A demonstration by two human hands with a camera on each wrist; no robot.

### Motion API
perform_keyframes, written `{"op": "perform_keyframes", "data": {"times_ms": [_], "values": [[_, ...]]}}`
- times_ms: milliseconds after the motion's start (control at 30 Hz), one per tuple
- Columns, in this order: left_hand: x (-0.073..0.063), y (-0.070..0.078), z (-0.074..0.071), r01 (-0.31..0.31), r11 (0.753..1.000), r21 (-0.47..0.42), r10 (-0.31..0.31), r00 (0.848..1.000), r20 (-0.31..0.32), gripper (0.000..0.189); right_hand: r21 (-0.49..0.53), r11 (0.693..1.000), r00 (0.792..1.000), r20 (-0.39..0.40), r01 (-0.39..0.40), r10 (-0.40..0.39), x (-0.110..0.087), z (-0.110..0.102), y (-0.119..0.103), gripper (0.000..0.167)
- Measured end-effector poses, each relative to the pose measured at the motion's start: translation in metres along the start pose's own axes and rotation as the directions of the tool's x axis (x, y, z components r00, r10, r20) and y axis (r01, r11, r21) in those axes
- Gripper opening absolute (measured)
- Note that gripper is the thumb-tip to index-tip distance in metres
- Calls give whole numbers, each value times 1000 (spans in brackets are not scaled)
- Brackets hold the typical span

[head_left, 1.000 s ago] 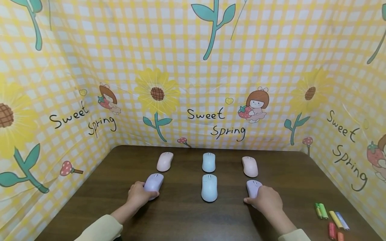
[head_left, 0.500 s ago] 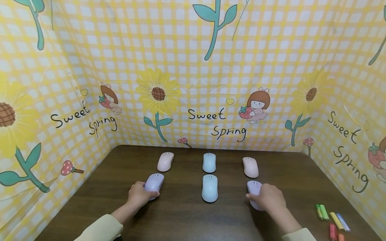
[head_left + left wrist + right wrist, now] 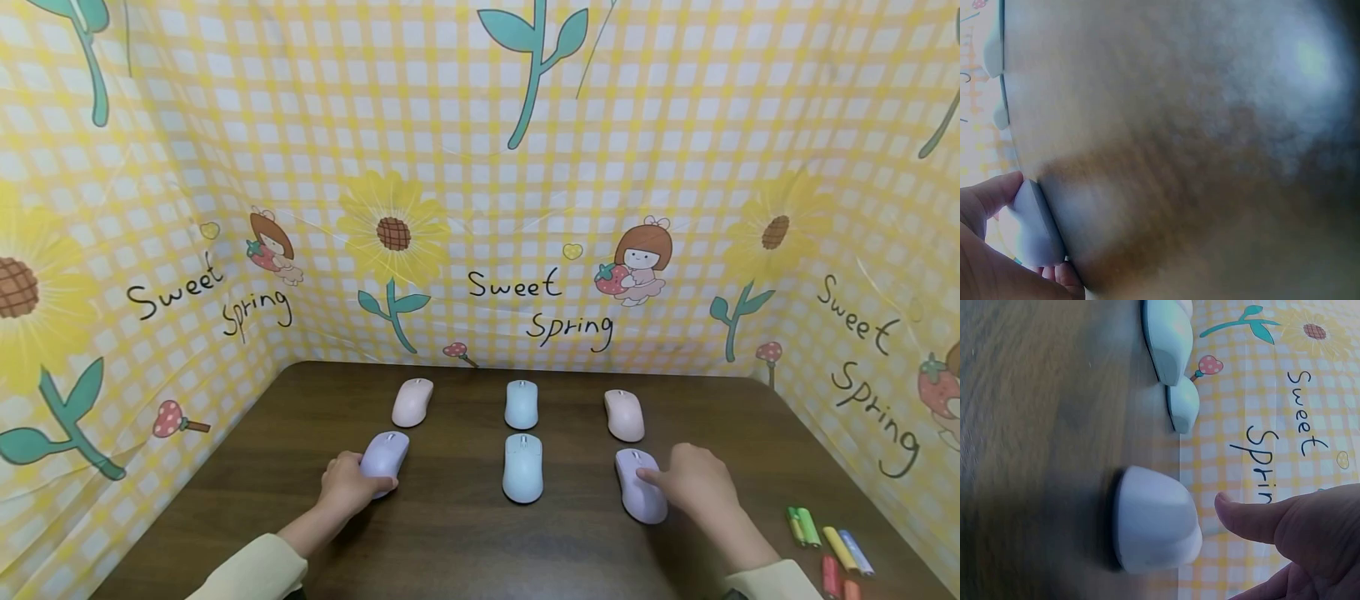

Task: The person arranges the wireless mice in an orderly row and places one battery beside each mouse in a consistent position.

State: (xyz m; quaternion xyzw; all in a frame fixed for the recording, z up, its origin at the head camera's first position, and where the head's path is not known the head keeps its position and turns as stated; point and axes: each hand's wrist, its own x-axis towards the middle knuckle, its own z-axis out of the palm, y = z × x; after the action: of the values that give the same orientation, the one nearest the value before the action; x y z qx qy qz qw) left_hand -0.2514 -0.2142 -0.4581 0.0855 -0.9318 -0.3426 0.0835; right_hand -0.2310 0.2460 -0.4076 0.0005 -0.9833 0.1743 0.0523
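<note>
At the front left, a purple computer mouse [image 3: 387, 452] lies on the table, and my left hand [image 3: 345, 487] grips its sides between thumb and fingers. The left wrist view has this mouse [image 3: 1034, 228] at its lower left, with the thumb on one side and fingertips at the other. Opposite it, at the front right, rests another purple mouse [image 3: 642, 492]. My right hand [image 3: 699, 483] is just to the right of that mouse, its thumb extended. In the right wrist view a gap separates the thumb from the mouse [image 3: 1155, 522]. Other right-hand fingers are mostly hidden.
Between the hands sit a near blue mouse [image 3: 522, 471] and a far blue mouse [image 3: 521, 406]. Pink mice stand at the back left [image 3: 412, 403] and back right [image 3: 625, 416]. Several batteries [image 3: 838, 548] lie at the table's right. Checked cloth [image 3: 480, 208] surrounds the table.
My right hand has let go of the right purple mouse and moved off it to the right, uncovering it. That mouse has shifted very slightly right. The left hand keeps its grip.
</note>
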Motion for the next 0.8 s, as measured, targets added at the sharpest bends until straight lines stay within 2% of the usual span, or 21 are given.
{"op": "perform_keyframes", "data": {"times_ms": [533, 800], "values": [[-2, 2, -2, -15, 1000, 1, 15, 1000, -1, 67, 11, 1000, 1000, 7, -18, 17, 1, -23, 20, 46], [-2, 1, -1, 1, 1000, -10, -1, 1000, 2, 68, 4, 1000, 1000, 5, -31, 31, 0, -30, 31, 48]]}}
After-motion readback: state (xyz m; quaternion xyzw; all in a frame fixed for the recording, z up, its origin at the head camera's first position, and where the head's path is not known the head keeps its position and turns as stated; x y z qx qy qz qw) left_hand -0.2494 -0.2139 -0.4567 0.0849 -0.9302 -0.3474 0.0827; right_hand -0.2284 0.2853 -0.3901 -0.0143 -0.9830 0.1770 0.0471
